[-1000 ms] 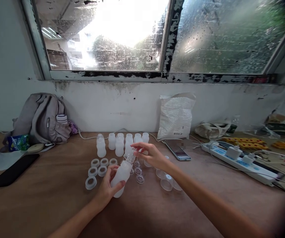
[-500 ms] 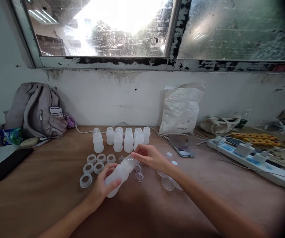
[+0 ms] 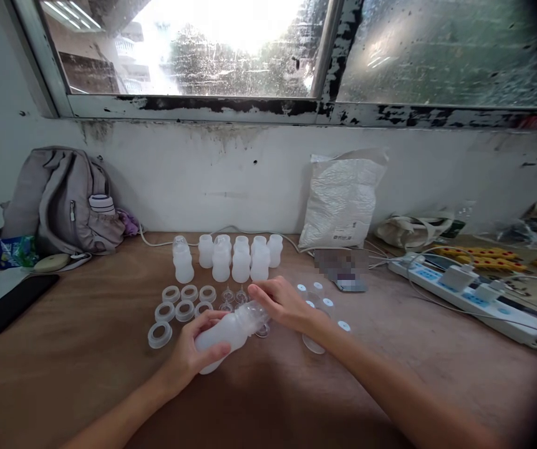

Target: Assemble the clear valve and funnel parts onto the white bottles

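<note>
Frosted-white plastic bottle (image 3: 224, 337) is held tilted over brown wooden surface (image 3: 85, 349): body wrapped by L hand (image 3: 195, 350), clear plastic top (image 3: 250, 317) gripped by R hand (image 3: 284, 304), fingers curled. Behind bottle, one clear-topped btl (image 3: 183, 265) is seen; other frosted btls (image 3: 241, 265) look mostly untopped. Left of bottle, translucent plastic rings (image 3: 159, 344) are unfitted.

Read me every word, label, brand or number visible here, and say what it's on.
Nothing is legible.
White package: dark print, too small to read.
Blue-green packet: markings too blurred.
Phone: screen pixelated, unreadable.
Power strip: blue markings, too small.
Held bottle: no lettering visible.
</note>
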The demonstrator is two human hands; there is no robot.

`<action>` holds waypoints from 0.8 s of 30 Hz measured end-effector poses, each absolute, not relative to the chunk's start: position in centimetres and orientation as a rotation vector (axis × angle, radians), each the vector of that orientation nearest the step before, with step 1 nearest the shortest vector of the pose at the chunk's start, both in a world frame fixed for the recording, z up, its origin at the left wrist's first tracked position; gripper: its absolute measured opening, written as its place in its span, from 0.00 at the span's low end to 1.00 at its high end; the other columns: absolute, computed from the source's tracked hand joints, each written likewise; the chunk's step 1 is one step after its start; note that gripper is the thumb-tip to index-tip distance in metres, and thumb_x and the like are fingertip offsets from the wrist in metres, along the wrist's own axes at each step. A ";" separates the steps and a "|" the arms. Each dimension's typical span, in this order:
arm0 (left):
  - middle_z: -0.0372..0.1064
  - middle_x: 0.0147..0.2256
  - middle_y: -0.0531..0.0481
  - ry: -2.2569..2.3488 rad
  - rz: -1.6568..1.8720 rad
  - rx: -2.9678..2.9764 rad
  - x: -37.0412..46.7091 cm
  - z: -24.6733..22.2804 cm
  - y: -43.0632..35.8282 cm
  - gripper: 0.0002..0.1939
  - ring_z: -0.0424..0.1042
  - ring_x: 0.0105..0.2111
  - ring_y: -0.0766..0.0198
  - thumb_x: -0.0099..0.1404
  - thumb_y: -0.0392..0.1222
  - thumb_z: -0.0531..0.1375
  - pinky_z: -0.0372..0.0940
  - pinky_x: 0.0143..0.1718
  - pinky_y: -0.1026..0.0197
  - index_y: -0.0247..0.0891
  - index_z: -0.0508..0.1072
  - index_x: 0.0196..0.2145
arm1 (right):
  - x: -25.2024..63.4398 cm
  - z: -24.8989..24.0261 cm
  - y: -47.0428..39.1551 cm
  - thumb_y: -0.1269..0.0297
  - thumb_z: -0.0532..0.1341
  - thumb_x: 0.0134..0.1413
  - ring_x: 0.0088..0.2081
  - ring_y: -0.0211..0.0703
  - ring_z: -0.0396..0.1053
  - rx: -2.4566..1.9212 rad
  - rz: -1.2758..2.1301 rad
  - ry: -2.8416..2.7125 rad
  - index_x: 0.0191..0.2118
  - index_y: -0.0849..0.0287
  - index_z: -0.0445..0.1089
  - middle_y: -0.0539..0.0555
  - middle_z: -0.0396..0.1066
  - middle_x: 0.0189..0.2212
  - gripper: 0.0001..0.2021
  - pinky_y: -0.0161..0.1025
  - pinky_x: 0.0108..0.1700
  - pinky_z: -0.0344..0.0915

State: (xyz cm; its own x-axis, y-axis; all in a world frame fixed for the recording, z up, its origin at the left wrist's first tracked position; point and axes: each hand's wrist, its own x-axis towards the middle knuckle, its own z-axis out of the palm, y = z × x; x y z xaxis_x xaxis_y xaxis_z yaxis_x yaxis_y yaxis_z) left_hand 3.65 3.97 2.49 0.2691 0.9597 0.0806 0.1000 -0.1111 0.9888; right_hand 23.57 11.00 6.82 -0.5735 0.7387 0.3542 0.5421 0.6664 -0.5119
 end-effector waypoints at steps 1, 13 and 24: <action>0.68 0.37 0.47 1.025 1.013 1.486 3.6 2.5 3.9 0.22 0.67 0.36 0.57 0.51 0.46 0.61 0.61 0.35 0.61 0.38 0.66 0.43 | 23.5 6.6 10.9 0.53 0.42 0.59 0.18 0.30 0.42 -0.953 0.511 -2.342 0.17 0.59 0.43 0.45 0.42 0.15 0.23 0.33 0.22 0.41; 0.71 0.27 0.47 1.026 1.126 1.555 2.7 2.4 3.2 0.18 0.66 0.25 0.64 0.63 0.49 0.46 0.57 0.25 0.65 0.34 0.70 0.33 | 21.9 4.0 7.5 0.61 0.39 0.57 0.18 0.32 0.45 -0.883 0.815 -2.081 0.18 0.58 0.46 0.45 0.43 0.14 0.17 0.34 0.22 0.45; 0.70 0.25 0.49 1.074 1.252 1.544 3.3 2.1 1.2 0.17 0.65 0.25 0.63 0.60 0.50 0.48 0.54 0.22 0.66 0.37 0.70 0.28 | 22.0 4.3 7.2 0.63 0.42 0.54 0.17 0.31 0.40 -0.754 0.916 -2.153 0.17 0.57 0.42 0.45 0.40 0.14 0.16 0.33 0.20 0.41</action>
State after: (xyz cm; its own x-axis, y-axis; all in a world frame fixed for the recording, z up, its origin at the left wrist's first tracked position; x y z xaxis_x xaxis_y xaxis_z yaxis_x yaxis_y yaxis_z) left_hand 3.34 1.17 2.06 0.1285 0.9591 0.2521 0.1037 -0.2658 0.9584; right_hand 22.00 7.17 4.30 -0.6085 0.7123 0.3499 0.2416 0.5862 -0.7733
